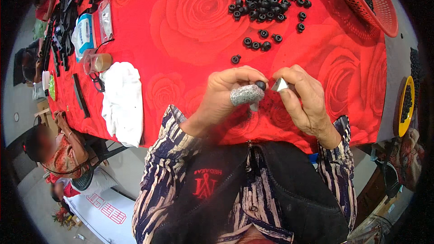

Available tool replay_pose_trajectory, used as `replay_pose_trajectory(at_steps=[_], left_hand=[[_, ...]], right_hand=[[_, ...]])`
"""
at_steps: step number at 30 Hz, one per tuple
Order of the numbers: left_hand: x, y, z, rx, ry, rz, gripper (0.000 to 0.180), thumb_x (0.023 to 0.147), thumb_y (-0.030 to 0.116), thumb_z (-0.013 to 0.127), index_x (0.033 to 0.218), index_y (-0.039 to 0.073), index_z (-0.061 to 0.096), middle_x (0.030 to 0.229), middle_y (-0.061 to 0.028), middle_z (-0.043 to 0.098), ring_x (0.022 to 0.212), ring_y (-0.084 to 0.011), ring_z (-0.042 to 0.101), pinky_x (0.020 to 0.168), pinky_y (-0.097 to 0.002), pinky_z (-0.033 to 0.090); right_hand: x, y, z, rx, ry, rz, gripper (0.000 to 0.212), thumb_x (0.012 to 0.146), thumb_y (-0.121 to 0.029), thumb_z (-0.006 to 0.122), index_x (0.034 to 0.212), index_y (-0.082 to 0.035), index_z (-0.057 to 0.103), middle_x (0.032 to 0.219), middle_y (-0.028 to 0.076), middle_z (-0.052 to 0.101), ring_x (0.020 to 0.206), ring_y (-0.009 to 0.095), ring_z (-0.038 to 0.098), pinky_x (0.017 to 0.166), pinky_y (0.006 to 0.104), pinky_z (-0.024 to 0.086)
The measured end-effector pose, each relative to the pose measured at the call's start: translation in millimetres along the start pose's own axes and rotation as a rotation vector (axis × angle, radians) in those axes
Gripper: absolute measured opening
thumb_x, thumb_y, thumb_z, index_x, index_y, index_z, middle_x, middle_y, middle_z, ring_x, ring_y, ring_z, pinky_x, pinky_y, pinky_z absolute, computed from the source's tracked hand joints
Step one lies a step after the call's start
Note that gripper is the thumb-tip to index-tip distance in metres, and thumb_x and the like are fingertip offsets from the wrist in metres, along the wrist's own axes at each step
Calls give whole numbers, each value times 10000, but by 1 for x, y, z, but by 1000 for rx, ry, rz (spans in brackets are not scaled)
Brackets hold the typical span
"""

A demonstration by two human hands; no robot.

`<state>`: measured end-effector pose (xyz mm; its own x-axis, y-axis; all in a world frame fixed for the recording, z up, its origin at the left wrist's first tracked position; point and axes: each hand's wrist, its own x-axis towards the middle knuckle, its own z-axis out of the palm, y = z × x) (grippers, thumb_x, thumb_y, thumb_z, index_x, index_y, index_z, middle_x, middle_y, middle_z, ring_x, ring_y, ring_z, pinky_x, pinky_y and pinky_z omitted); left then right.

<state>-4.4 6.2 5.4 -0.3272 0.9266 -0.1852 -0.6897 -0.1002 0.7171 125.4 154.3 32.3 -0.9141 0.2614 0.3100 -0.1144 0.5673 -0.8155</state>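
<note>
My left hand (212,97) pinches a small round black part (260,84) between its fingers and thumb. A speckled grey cover (246,95) wraps the thumb of that hand. Close beside it, my right hand (309,101) is closed on a small blade-like piece (282,84) with a white surface and a dark side. Its tip points toward the black part; a narrow gap seems to lie between the two. Beyond my hands, a pile of similar black knob-like parts (261,0) lies on the red rose-patterned cloth (194,40), with several loose ones nearer me.
A red plastic basket (379,16) of black pieces stands far right, a yellow tray (406,108) below it. To the left lie a white cloth (122,104), a cup of brown liquid (100,62), a tissue pack (84,34) and black strips (68,13). Another person (63,151) sits left.
</note>
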Motion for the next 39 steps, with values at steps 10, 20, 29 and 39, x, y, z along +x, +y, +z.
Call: replay_pose_trajectory(at_steps=[10,20,29,39], left_hand=[[0,-4,-3,88,-10,35,211,795,-2,649,1000,-41,619,935,-77,596,782,-109,591,624,-213,529],[0,-3,-2,105,-21,12,217,798,0,649,1009,-44,616,938,-72,600,781,-109,600,622,-213,531],[0,-3,0,138,6,37,233,797,6,655,1021,-43,612,909,-69,607,759,-103,603,615,-216,531],[-2,1,4,65,44,-79,235,824,25,633,1048,-37,596,874,-58,630,764,-98,610,623,-214,518]], right_hand=[[-1,2,10,-6,77,22,175,782,-5,598,947,17,545,737,136,527,633,282,543,559,359,438],[-2,3,9,-1,50,37,189,769,-4,608,946,24,548,737,140,531,626,284,542,551,357,435],[-2,3,8,-25,43,28,195,762,1,613,944,26,546,731,138,523,620,283,535,549,358,430],[-2,6,7,9,25,25,212,757,7,618,957,25,550,728,134,520,607,268,530,534,348,423]])
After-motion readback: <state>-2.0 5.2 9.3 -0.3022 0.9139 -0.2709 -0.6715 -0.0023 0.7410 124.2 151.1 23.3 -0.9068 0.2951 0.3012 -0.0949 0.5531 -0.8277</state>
